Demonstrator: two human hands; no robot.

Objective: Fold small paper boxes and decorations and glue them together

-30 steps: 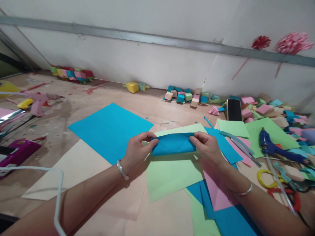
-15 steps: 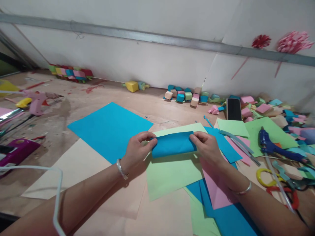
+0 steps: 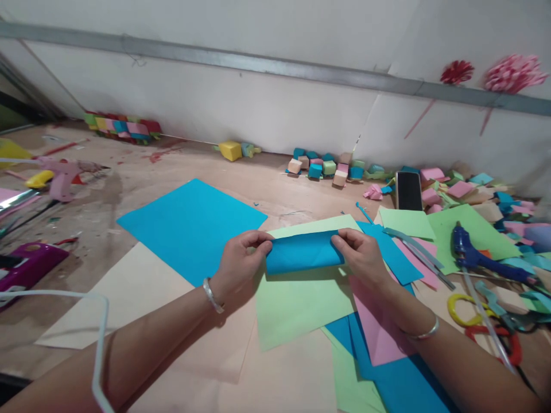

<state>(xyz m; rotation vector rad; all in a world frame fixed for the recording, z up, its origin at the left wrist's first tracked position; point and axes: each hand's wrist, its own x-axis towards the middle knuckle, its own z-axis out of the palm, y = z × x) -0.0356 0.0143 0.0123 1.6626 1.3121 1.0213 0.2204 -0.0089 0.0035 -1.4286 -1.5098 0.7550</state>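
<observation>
A folded piece of blue paper (image 3: 303, 253) is held between my two hands, over a light green sheet (image 3: 307, 310). My left hand (image 3: 246, 258) pinches its left end between thumb and fingers. At the upper right corner, my right hand (image 3: 360, 255) pinches it the same way. The folded edge runs along the bottom and the top edge is nearly level. Left of my hands lies a large blue sheet (image 3: 191, 223), with a cream sheet (image 3: 116, 298) partly beneath it. A pink sheet (image 3: 383, 338) lies under my right forearm.
Scissors with yellow and red handles (image 3: 467, 310) and a blue glue gun (image 3: 491, 264) lie at right, by a phone (image 3: 408, 191) and many paper pieces. Small paper cubes (image 3: 321, 166) line the wall. A pink glue gun (image 3: 62, 178) and a purple device (image 3: 32, 267) sit at left.
The blue paper's lower part has tilted slightly, and my left thumb has shifted a little to the left. Both hands keep their hold; the rest is unchanged.
</observation>
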